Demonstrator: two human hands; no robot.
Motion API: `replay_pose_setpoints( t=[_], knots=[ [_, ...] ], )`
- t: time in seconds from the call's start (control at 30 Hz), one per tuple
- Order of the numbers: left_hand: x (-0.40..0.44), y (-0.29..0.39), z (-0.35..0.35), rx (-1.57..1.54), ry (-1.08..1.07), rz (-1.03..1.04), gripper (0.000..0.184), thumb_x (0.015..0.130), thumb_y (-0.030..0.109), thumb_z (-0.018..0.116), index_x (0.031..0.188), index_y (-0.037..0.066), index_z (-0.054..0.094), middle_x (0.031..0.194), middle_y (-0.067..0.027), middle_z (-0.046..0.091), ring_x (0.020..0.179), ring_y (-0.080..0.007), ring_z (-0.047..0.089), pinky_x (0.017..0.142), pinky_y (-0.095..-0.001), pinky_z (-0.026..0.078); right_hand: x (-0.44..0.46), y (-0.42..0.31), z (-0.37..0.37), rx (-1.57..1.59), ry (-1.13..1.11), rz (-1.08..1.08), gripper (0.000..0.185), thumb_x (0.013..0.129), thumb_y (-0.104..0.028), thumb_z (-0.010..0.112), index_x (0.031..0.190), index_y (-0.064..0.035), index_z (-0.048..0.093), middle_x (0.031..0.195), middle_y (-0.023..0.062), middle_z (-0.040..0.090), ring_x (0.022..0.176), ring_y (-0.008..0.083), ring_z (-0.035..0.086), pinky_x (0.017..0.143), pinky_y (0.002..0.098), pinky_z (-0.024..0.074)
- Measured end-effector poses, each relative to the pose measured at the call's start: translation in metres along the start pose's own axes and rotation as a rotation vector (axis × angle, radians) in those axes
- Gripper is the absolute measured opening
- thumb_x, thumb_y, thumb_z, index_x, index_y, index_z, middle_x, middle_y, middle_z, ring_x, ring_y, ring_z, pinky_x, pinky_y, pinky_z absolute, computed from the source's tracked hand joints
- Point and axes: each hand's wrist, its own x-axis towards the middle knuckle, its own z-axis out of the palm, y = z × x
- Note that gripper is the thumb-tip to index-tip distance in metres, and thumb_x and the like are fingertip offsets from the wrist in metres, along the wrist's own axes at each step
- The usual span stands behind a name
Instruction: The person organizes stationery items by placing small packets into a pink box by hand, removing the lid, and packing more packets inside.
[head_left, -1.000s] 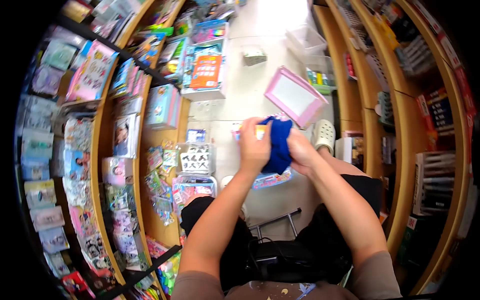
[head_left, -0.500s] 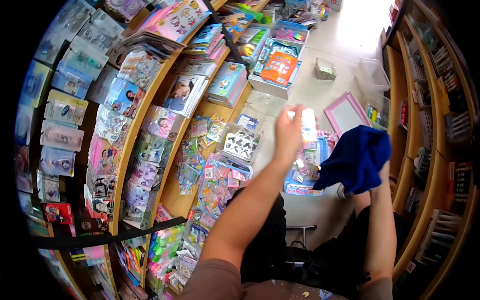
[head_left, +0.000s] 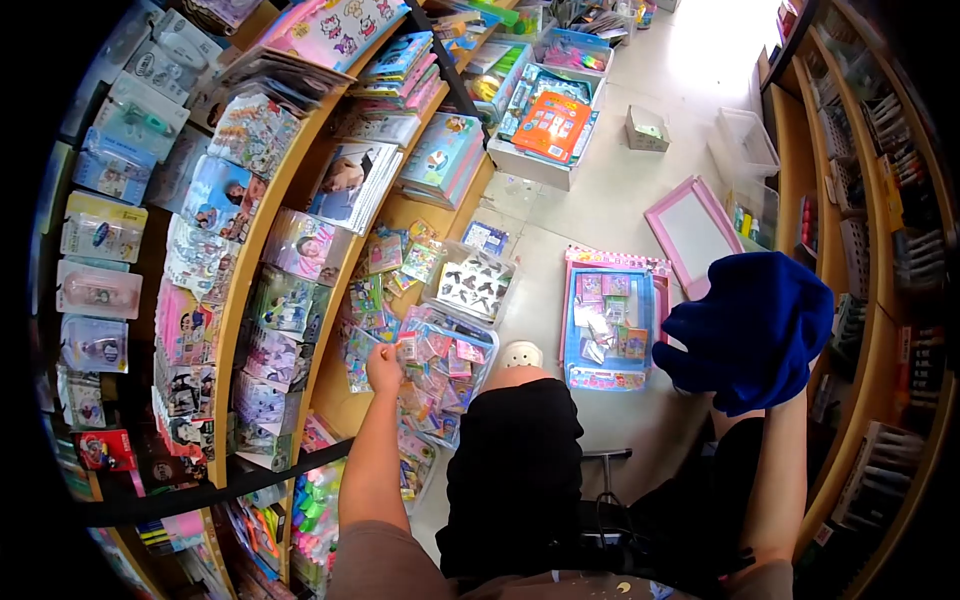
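My left hand is at the left edge of a clear plastic bin full of small colourful packets. Its fingers are curled together by the packets; what they hold, if anything, is too small to make out. A dark blue cloth drapes over my right hand, hiding the fingers, with only the wrist and forearm showing below it. Between my hands, a blue and pink tray on the floor carries several small packets.
Shelves packed with stickers and carded goods rise on the left; another shelf unit lines the right. A pink frame, a small open box and clear containers stand on the floor. My shoe is near the tray.
My left hand has swung left and down from above the tray, where it held a shiny white item, to the packet bin. The blue cloth has shifted slightly right.
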Motion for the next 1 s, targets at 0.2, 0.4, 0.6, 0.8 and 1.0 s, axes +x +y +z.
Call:
replay_pose_setpoints(
  t=[0.2,0.4,0.6,0.8,1.0],
  knots=[
    [-0.023,-0.018,0.020,0.161,-0.121,0.173,0.017,0.083,0.018,0.055,0.089,0.006,0.064,0.089,-0.0119,0.062,0.084,-0.0298,0.057,0.076,-0.0393,0.044,0.002,0.011,0.004,-0.046,0.020,0.020,0.045,0.090,-0.040,0.040,0.112,-0.0014,0.049,0.104,0.0166,0.056,0.091,0.0264,0.057,0.080,0.0377,0.0483],
    [-0.045,-0.011,0.039,0.280,-0.201,0.140,0.016,0.079,0.014,0.059,0.092,0.006,0.064,0.110,-0.0109,0.056,0.105,-0.0301,0.049,0.089,-0.0404,0.039,0.007,0.013,0.005,-0.057,0.007,0.013,0.047,0.089,-0.041,0.039,0.112,-0.0012,0.049,0.106,0.0173,0.056,0.093,0.0275,0.056,0.083,0.0386,0.0475],
    [-0.028,0.021,0.021,0.237,-0.239,0.203,0.015,0.075,0.012,0.060,0.087,0.003,0.061,0.105,-0.0133,0.056,0.101,-0.0320,0.049,0.088,-0.0402,0.039,0.007,0.011,-0.001,-0.016,-0.025,-0.010,0.049,0.089,-0.043,0.038,0.112,-0.0011,0.049,0.107,0.0180,0.055,0.095,0.0285,0.055,0.085,0.0395,0.0467],
    [0.023,0.097,0.031,0.134,-0.436,0.427,0.015,0.077,0.016,0.057,0.081,0.001,0.060,0.081,-0.0176,0.062,0.079,-0.0353,0.058,0.071,-0.0423,0.046,0.005,0.000,-0.015,0.111,-0.099,-0.048,0.051,0.089,-0.045,0.037,0.113,-0.0009,0.049,0.109,0.0187,0.055,0.097,0.0296,0.054,0.088,0.0404,0.0458],
    [0.016,0.254,0.049,0.314,-0.855,0.723,0.021,0.080,0.023,0.057,0.091,0.005,0.060,0.087,-0.0159,0.063,0.083,-0.0337,0.060,0.073,-0.0415,0.047,0.012,0.001,-0.044,0.038,-0.365,-0.227,0.050,0.089,-0.044,0.036,0.112,-0.0015,0.049,0.109,0.0190,0.054,0.099,0.0304,0.054,0.089,0.0407,0.0453]
  ],
)
